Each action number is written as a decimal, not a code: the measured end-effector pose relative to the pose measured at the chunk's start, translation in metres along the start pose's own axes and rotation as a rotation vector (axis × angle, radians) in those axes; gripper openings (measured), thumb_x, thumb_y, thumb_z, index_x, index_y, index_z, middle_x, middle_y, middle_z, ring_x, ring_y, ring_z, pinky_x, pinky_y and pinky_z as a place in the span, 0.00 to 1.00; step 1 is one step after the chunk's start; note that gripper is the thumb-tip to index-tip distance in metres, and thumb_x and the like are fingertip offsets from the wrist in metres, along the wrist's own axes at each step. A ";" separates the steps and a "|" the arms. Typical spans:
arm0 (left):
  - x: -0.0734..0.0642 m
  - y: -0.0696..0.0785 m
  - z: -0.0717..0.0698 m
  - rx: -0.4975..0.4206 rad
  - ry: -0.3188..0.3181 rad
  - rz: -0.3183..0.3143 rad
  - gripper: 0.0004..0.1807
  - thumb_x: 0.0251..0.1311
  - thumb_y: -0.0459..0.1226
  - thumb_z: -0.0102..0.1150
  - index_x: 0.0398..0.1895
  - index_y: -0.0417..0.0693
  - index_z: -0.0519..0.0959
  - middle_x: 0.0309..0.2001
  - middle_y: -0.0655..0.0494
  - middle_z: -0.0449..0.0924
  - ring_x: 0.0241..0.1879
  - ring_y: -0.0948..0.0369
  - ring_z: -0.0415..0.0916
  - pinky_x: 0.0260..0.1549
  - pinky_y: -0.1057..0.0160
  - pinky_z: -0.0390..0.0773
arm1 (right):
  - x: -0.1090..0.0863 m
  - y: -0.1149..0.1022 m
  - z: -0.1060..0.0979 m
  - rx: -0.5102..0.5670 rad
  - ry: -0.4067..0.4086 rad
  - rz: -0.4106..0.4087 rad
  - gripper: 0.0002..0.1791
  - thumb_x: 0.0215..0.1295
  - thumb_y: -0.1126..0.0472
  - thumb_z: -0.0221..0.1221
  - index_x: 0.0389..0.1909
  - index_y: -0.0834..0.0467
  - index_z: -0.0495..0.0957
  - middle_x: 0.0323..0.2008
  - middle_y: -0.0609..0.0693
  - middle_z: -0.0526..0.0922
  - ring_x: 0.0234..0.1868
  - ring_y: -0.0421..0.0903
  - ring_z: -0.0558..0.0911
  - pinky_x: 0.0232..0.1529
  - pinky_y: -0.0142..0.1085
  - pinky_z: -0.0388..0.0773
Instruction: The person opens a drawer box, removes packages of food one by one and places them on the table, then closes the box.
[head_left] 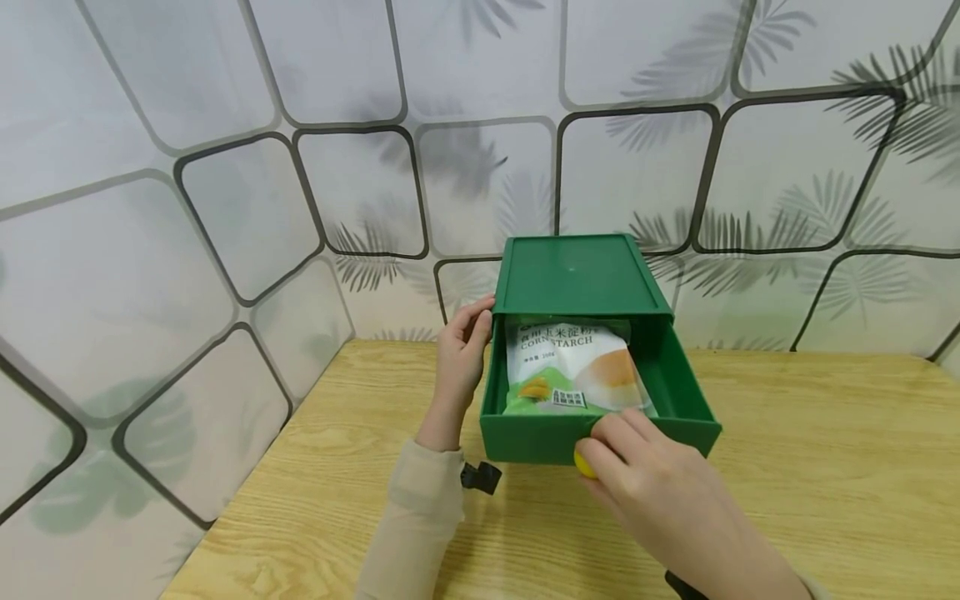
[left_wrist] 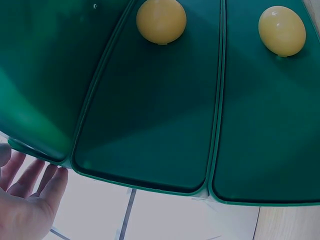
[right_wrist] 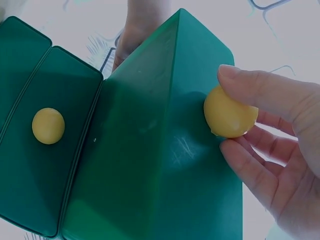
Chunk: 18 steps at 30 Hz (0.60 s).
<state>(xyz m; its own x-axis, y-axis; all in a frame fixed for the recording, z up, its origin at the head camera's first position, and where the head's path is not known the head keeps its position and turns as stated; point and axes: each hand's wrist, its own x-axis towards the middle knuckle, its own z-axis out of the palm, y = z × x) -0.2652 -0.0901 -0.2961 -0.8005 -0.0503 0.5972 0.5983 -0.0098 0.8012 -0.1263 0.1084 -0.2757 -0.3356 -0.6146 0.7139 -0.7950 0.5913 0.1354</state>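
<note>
A green drawer cabinet (head_left: 577,275) stands at the back of the table with its top drawer (head_left: 525,439) pulled out. Inside the drawer lies a white and green bag of corn starch (head_left: 573,367). My right hand (head_left: 660,483) pinches the yellow knob (right_wrist: 225,116) on the drawer's front between thumb and fingers. On the cabinet's left side rests my left hand (head_left: 461,354), its fingertips touching the side near the front edge. The left wrist view shows the fingers (left_wrist: 54,192) of that hand fairly straight against the green edge.
Below the pulled-out drawer are further drawers with yellow knobs, one upper (left_wrist: 161,21) and one lower (left_wrist: 282,31), both drawers pushed in. The wooden table (head_left: 810,467) extends to both sides. A patterned backdrop (head_left: 480,183) hangs behind the cabinet and along the left.
</note>
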 end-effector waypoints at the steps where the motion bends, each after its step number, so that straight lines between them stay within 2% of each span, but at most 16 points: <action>1: 0.000 0.000 0.000 0.000 -0.001 -0.003 0.16 0.64 0.33 0.45 0.51 0.33 0.72 0.51 0.43 0.71 0.47 0.50 0.71 0.43 0.60 0.73 | 0.000 0.000 -0.001 0.001 -0.002 -0.002 0.29 0.67 0.48 0.28 0.25 0.57 0.75 0.26 0.46 0.69 0.26 0.43 0.67 0.17 0.26 0.69; 5: 0.002 -0.011 -0.001 0.002 0.001 0.012 0.16 0.64 0.36 0.46 0.51 0.35 0.73 0.51 0.46 0.72 0.47 0.54 0.71 0.43 0.61 0.74 | -0.001 -0.001 -0.002 0.003 -0.026 -0.001 0.28 0.67 0.48 0.30 0.25 0.57 0.76 0.26 0.46 0.69 0.27 0.43 0.67 0.18 0.27 0.71; 9: 0.002 -0.010 -0.001 0.009 0.006 0.011 0.16 0.64 0.35 0.46 0.51 0.34 0.73 0.51 0.45 0.72 0.47 0.53 0.71 0.42 0.62 0.74 | -0.001 -0.002 -0.003 0.010 -0.030 0.001 0.29 0.67 0.48 0.29 0.25 0.57 0.76 0.26 0.45 0.69 0.27 0.42 0.67 0.18 0.27 0.70; 13: 0.001 -0.005 -0.001 0.007 0.005 -0.002 0.16 0.64 0.33 0.45 0.51 0.33 0.72 0.51 0.43 0.71 0.47 0.50 0.71 0.42 0.63 0.74 | -0.001 -0.003 -0.003 0.002 -0.009 -0.009 0.29 0.68 0.48 0.28 0.24 0.57 0.75 0.25 0.46 0.68 0.26 0.42 0.67 0.17 0.26 0.69; 18: -0.002 0.011 0.001 0.011 0.007 -0.004 0.15 0.64 0.29 0.44 0.50 0.27 0.71 0.50 0.38 0.70 0.47 0.45 0.69 0.42 0.63 0.74 | 0.000 -0.004 -0.003 -0.003 -0.005 -0.012 0.29 0.68 0.49 0.27 0.24 0.57 0.75 0.25 0.46 0.68 0.26 0.43 0.67 0.17 0.26 0.68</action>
<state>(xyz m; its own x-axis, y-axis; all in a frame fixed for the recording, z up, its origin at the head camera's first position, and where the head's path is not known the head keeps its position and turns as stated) -0.2566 -0.0887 -0.2884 -0.8024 -0.0568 0.5941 0.5950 0.0008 0.8037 -0.1219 0.1079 -0.2746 -0.3283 -0.6246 0.7086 -0.7975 0.5853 0.1464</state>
